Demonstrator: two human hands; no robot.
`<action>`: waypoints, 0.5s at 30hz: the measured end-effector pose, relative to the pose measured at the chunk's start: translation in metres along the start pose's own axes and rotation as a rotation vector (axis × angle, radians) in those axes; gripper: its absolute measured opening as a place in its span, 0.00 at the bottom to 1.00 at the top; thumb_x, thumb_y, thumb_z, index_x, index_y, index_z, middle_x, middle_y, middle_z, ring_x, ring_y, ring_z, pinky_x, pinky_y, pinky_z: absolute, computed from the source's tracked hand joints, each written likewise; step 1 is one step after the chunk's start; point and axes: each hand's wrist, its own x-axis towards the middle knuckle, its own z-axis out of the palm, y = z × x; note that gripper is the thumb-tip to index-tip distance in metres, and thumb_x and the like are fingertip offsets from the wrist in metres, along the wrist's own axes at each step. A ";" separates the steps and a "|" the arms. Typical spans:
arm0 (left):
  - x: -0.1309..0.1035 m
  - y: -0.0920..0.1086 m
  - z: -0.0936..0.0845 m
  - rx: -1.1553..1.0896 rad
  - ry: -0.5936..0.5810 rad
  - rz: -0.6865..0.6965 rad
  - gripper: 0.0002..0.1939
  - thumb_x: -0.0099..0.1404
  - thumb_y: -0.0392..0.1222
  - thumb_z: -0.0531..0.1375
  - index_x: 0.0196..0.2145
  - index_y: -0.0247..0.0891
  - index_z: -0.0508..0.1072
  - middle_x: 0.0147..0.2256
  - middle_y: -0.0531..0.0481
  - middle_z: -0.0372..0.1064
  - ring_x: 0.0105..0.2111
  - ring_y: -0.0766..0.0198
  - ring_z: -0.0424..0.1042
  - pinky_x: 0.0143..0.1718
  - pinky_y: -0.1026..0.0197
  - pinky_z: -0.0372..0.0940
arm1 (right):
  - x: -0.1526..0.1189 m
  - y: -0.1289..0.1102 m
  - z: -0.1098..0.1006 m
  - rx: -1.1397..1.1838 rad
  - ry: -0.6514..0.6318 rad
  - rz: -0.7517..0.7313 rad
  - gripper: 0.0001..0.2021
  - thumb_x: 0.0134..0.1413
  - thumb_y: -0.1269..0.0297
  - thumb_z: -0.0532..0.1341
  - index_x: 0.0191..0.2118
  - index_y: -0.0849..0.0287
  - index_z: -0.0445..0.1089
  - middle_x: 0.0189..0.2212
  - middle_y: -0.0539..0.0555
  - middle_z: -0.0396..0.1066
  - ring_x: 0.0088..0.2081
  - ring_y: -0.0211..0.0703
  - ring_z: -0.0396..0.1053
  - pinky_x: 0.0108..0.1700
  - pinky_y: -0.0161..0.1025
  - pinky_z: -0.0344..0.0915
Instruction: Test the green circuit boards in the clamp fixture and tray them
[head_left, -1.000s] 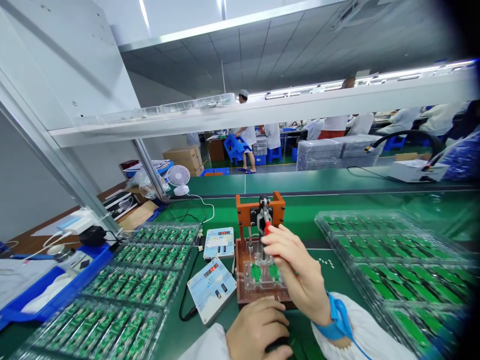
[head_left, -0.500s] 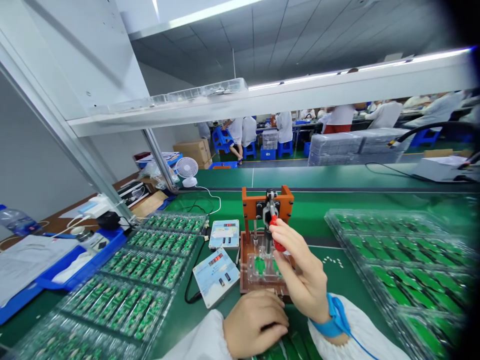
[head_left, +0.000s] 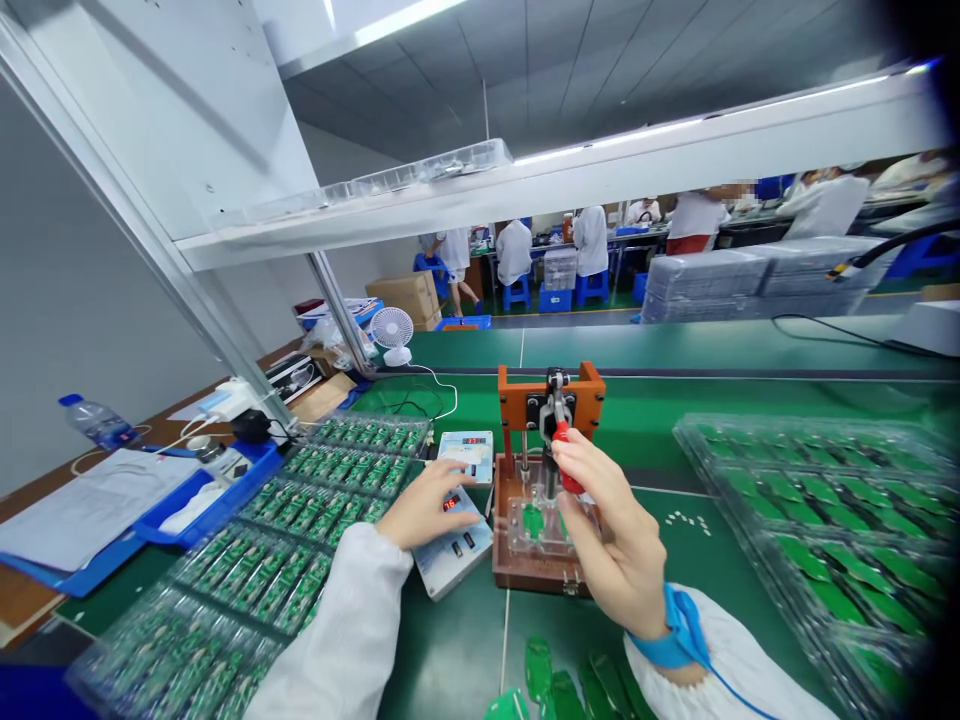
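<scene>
1. Step in hand (my read): lever work at the press fixture (head_left: 514, 400). R grip (head_left: 567, 470) is closed loosely on the red handle (head_left: 571, 483), fingertips on top, thumb below.
2. L grip (head_left: 431, 505) is open, thumb spread, nothing held; it's over the lower meter box (head_left: 442, 575) (can't tell if touching).
3. Fixture stands upright on the worktop (head_left: 457, 650), approx. mid-view, just beside the meter boxes. Green board (head_left: 533, 520) sits in its clear plate, under the lever mech.
4. Next move, judged: any lever travel calls for steady R pressure, w/ L fingers clear of the plate.
5. Count: 1 fixture, 1 red handle, 2 meter boxes; 1 board clear in the plate, prob. a 2nd (R grip partly hides it).
6. Loose green pieces (head_left: 538, 670) nr bottom edge: at least 5, some cut off. White bits (head_left: 686, 518) to the R: approx. 8, too small to be exact.
7. Tray groups: 2, i.e. L trays (head_left: 300, 500) & R trays (head_left: 825, 510); 1 fan (head_left: 391, 328), 1 bottle (head_left: 97, 425).
</scene>
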 end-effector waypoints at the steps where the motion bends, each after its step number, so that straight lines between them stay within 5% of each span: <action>1: 0.006 -0.011 0.001 0.065 -0.061 -0.047 0.35 0.59 0.55 0.72 0.60 0.40 0.73 0.67 0.35 0.59 0.69 0.38 0.54 0.67 0.36 0.54 | 0.000 0.000 0.000 -0.002 0.001 -0.003 0.32 0.63 0.83 0.56 0.67 0.45 0.63 0.63 0.50 0.68 0.67 0.54 0.62 0.65 0.56 0.68; 3: 0.016 -0.026 0.006 0.161 -0.212 -0.133 0.52 0.54 0.62 0.73 0.69 0.38 0.62 0.73 0.34 0.40 0.73 0.34 0.36 0.69 0.32 0.44 | 0.000 -0.001 0.000 -0.006 0.003 -0.008 0.32 0.63 0.83 0.56 0.67 0.45 0.63 0.63 0.50 0.68 0.67 0.54 0.63 0.65 0.56 0.68; 5: 0.023 -0.032 0.009 0.220 -0.335 -0.177 0.59 0.52 0.66 0.72 0.72 0.38 0.55 0.74 0.35 0.31 0.73 0.33 0.28 0.70 0.32 0.40 | 0.000 -0.002 0.000 -0.010 0.001 -0.011 0.33 0.63 0.83 0.56 0.67 0.45 0.63 0.63 0.50 0.68 0.67 0.53 0.63 0.65 0.56 0.68; 15: 0.027 -0.026 0.004 0.282 -0.462 -0.167 0.64 0.51 0.73 0.68 0.74 0.39 0.49 0.74 0.39 0.26 0.73 0.34 0.25 0.70 0.33 0.38 | 0.000 -0.001 -0.001 0.003 -0.006 -0.021 0.33 0.62 0.85 0.56 0.67 0.47 0.63 0.63 0.50 0.68 0.67 0.51 0.62 0.67 0.54 0.65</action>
